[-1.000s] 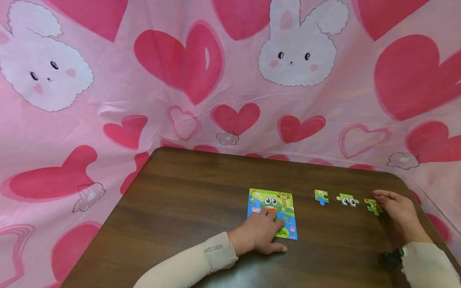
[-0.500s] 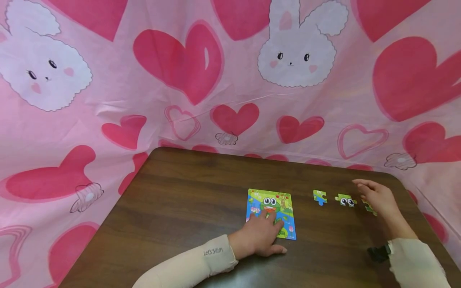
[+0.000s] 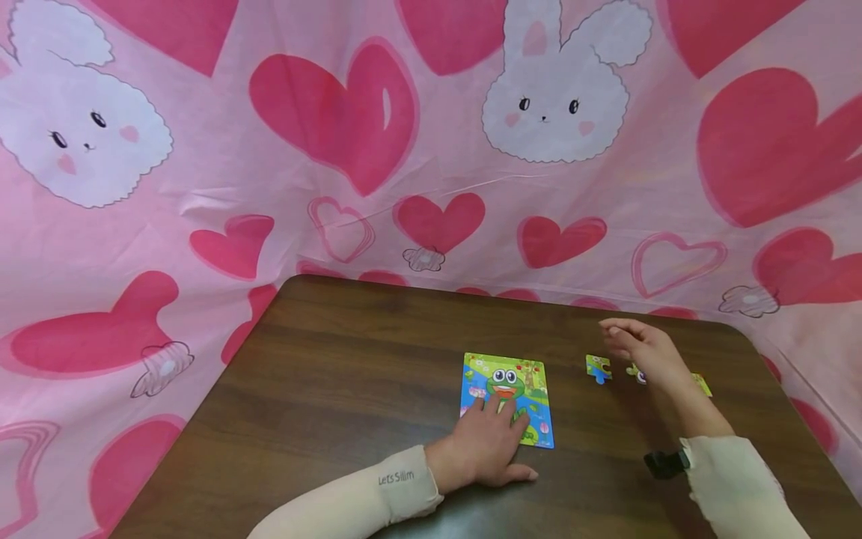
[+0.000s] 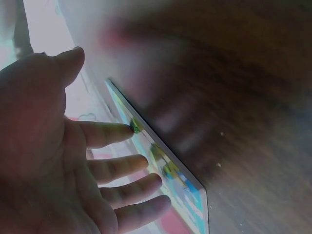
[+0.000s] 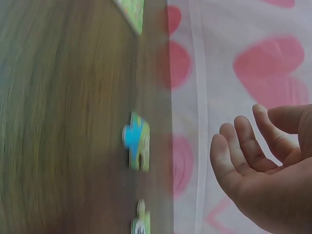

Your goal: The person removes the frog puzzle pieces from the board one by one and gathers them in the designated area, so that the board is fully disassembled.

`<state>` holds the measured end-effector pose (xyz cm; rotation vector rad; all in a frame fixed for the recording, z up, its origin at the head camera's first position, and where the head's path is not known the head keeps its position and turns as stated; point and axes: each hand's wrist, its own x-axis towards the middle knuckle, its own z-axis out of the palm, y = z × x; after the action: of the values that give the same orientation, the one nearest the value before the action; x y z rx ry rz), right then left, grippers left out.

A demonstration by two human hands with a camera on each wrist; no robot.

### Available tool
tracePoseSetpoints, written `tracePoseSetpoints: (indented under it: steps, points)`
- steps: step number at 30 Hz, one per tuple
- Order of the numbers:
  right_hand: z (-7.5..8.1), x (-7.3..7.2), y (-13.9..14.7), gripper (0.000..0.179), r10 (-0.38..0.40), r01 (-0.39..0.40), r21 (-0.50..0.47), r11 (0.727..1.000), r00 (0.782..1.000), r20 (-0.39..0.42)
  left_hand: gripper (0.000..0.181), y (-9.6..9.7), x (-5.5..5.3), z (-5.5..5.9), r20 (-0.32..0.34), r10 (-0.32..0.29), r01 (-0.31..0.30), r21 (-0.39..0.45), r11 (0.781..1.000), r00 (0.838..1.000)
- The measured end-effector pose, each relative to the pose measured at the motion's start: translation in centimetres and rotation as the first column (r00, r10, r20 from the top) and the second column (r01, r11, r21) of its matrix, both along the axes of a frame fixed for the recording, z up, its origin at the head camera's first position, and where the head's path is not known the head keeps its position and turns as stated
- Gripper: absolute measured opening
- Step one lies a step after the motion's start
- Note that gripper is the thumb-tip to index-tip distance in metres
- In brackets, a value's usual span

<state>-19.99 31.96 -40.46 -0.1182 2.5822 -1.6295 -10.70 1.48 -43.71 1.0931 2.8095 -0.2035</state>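
Observation:
A square frog puzzle lies flat on the table, and the fingertips of my left hand rest on its lower part. In the left wrist view the fingers of the left hand are spread and nearly straight, touching the puzzle. My right hand hovers over the loose pieces, its fingers loosely bent with nothing between them. A green and blue corner piece lies left of it. Partly covered by the hand is a piece with eyes. Another green piece peeks out behind the wrist.
The dark wooden table runs back to a pink cloth with hearts and rabbits, which hangs along its far and left edges. A black strap part sits at the right sleeve cuff.
My right hand has moved left from beside the rightmost piece, past the eyes piece, towards the corner piece. The left hand stays on the puzzle. The loose pieces look unmoved.

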Motion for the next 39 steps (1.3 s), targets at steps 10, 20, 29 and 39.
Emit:
tracePoseSetpoints:
  steps: [10, 20, 29, 39]
  points:
    - [-0.1, -0.6, -4.7, 0.058, 0.039, -0.033, -0.095, 0.995, 0.997, 0.065, 0.076, -0.2, 0.3, -0.2, -0.008, -0.003, 0.003, 0.017, 1.0, 1.0]
    - [-0.6, -1.1, -7.4, 0.053, 0.059, -0.052, -0.078, 0.996, 0.994, 0.088, 0.079, -0.1, 0.1, -0.3, 0.041, 0.003, -0.004, 0.036, 0.999, 0.999]
    - [-0.8, -1.6, -8.9, 0.05, 0.078, -0.074, -0.057, 0.996, 0.994, 0.08, 0.077, 0.0, 0.2, -0.7, 0.011, -0.009, 0.008, 0.028, 1.0, 1.0]
    - [-1.3, -1.9, -10.6, 0.045, 0.124, -0.119, -0.06, 0.991, 0.989, 0.078, 0.076, 0.4, 0.1, -0.7, 0.017, -0.028, 0.027, 0.035, 0.999, 0.999]
